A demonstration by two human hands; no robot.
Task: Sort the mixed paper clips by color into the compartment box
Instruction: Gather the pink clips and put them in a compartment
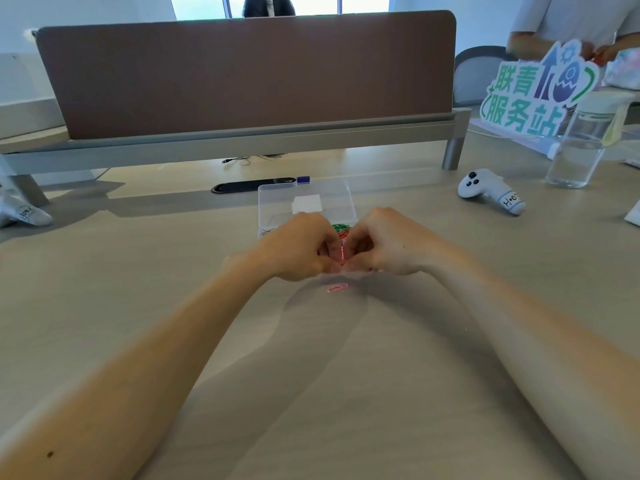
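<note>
My left hand (298, 247) and my right hand (384, 244) meet at the middle of the table, fingers curled, both pinching a pink paper clip (343, 254) between their fingertips. Another pink paper clip (337, 288) lies flat on the table just in front of the hands. Right behind the hands sits the clear compartment box (304, 202) with its lid open. Green clips (341, 226), red clips (343, 234) and silver clips (267, 233) show in its compartments; most of the box's front is hidden by my hands.
A white controller (490, 195) lies to the right, with a clear water bottle (578, 150) and a green sign (533, 95) beyond it. A brown desk divider (242, 77) runs across the back. A grey bag (20, 211) sits at the far left. A person stands at the back right.
</note>
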